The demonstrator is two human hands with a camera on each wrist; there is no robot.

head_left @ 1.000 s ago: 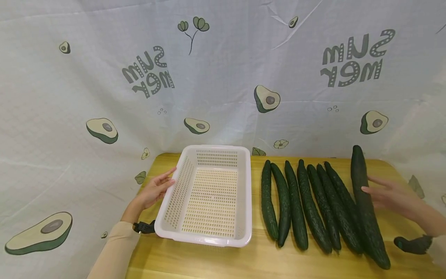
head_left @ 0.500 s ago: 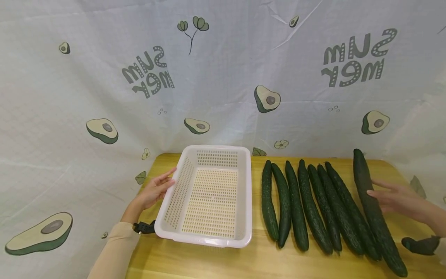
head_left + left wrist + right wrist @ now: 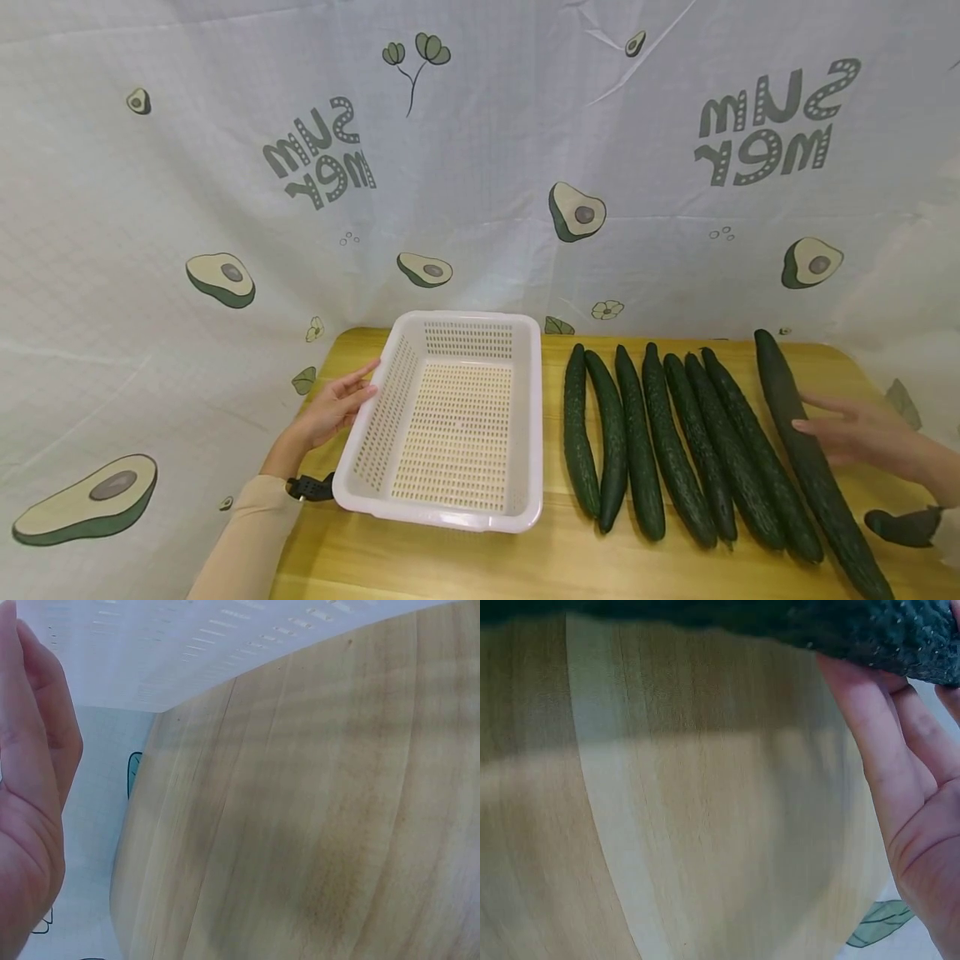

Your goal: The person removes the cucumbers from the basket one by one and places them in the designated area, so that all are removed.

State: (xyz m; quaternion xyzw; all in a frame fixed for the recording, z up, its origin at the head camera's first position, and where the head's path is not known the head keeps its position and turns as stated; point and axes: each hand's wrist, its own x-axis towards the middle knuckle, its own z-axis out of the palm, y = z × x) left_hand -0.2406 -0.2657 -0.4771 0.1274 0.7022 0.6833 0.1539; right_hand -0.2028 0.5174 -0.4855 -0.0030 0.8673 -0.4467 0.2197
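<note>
My left hand [image 3: 333, 412] lies against the left rim of a white perforated plastic basket [image 3: 534, 433], its fingers nearly straight. That basket stands on the wooden table with nothing inside. In the left wrist view, the hand [image 3: 30, 750] shows at the left edge, beside the basket's slotted wall [image 3: 172, 645]. At the far right, my right hand [image 3: 855, 433] holds a long dark green cucumber [image 3: 802, 450] between thumb and fingers. The right wrist view has the fingers [image 3: 870, 720] against the bumpy cucumber [image 3: 885, 634]; its ends lie out of that frame.
Several more cucumbers [image 3: 637, 442] lie side by side between the basket and the held one, roughly lengthwise. The wooden table [image 3: 465, 567] ends at a white curtain [image 3: 480, 167] printed with avocados, behind and at the sides.
My right hand has moved slightly right and nearer with the cucumber, whose near end has swung to the right, away from the others. The left hand and basket have stayed put.
</note>
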